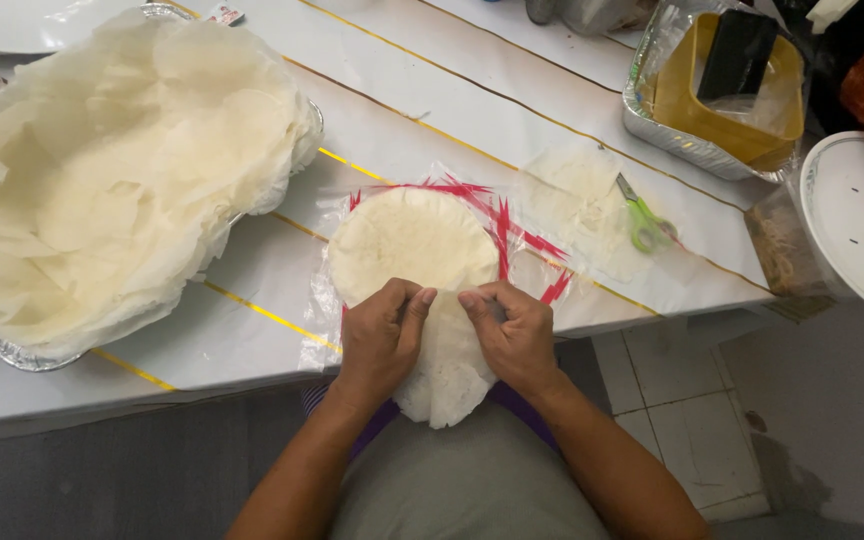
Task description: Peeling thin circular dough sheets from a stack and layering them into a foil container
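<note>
Hands meet at the near edge of the table: the left hand (380, 338) and the right hand (514, 335) both pinch the near rim of a thin, pale round wrapper sheet (442, 385), fingertips curled and pressed close together, thumbs almost touching. The sheet droops over the table edge toward the person's lap. It is peeling off a stack of round wrappers (410, 240) that lies just beyond the hands on a clear plastic bag with red markings (522, 238), spread flat on the white table (252, 270).

To the right of the stack, green-handled scissors (644, 220) rest on a loose sheet of thin paper (577, 200). Left of the stack, a large foil tray (12, 350) holds a heap of separated wrappers and crumpled paper (122, 170), piled above its rim.

Farther off at the right, a second foil tray (652, 125) contains a yellow square container (712, 120) with a dark object in it. A white round lid (857, 215) sits at the far right edge.
</note>
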